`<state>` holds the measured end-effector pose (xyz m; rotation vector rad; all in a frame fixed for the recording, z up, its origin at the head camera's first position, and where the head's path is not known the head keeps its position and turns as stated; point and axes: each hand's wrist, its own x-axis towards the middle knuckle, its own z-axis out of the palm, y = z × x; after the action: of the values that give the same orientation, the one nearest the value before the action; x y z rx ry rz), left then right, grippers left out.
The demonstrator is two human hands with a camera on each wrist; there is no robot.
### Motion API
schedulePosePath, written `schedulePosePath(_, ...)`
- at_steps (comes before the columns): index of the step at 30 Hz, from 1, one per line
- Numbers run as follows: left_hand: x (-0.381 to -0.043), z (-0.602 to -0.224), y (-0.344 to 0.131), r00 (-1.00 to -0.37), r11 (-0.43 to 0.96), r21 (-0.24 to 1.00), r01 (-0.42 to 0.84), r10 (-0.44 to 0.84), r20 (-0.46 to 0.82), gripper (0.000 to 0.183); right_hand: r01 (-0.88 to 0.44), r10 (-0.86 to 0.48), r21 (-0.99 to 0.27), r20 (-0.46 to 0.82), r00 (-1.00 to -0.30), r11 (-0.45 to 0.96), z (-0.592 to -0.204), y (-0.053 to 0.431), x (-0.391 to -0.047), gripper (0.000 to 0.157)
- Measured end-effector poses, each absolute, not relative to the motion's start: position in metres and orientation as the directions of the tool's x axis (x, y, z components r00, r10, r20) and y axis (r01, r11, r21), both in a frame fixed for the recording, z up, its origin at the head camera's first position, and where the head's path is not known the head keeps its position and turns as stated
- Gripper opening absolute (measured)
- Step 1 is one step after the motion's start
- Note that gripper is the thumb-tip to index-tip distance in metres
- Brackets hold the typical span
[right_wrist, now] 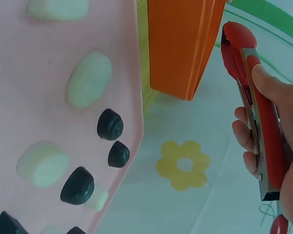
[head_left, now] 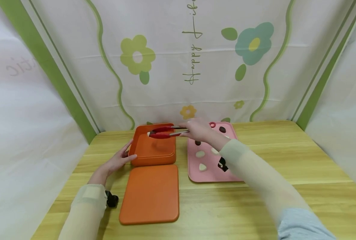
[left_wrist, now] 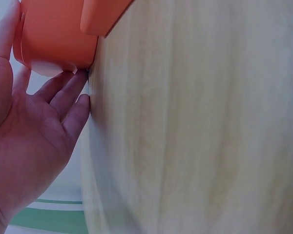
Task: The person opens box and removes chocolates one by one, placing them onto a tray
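Red-tipped metal tongs [head_left: 163,133] lie in my right hand [head_left: 197,129], which grips them by the handles over the orange box [head_left: 175,150]. At the tongs' tips is a small white and dark piece [head_left: 149,134], above the box's inside. In the right wrist view the tongs' jaws are close together. My left hand [head_left: 119,161] touches the box's near left corner, thumb at the front and fingers along the side. In the left wrist view the left fingertips [left_wrist: 80,75] meet the box low down, close to the table.
A pink tray [head_left: 193,175] right of the box bears several white pieces [right_wrist: 89,79] and dark chocolate-like pieces [right_wrist: 110,124]. An orange lid [head_left: 149,195] lies flat in front of the box. Behind the wooden table [head_left: 220,210] hangs a flower-printed curtain [head_left: 166,83].
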<state>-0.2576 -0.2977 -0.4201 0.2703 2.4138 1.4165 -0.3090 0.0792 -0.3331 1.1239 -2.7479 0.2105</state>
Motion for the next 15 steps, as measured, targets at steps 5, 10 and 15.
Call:
schedulePosePath(5, -0.257, -0.419, -0.297, -0.928, 0.501, 0.865, -0.007, 0.320, -0.193, 0.083, -0.737, -0.696, -0.075, 0.275, -0.663, 0.672, -0.330, 0.098, -0.300, 0.039)
schedulePosePath(10, -0.257, -0.420, -0.298, -0.930, 0.497, 0.868, 0.000, 0.320, -0.183, 0.083, -0.767, -0.697, -0.068, 0.374, -0.612, 0.638, -0.324, 0.117, -0.287, 0.037)
schedulePosePath(15, -0.256, -0.419, -0.296, -0.932, 0.506, 0.862, 0.007, 0.317, -0.178, 0.083, -0.767, -0.681, -0.028, 0.441, -0.585, 0.641, -0.322, 0.137, -0.273, 0.048)
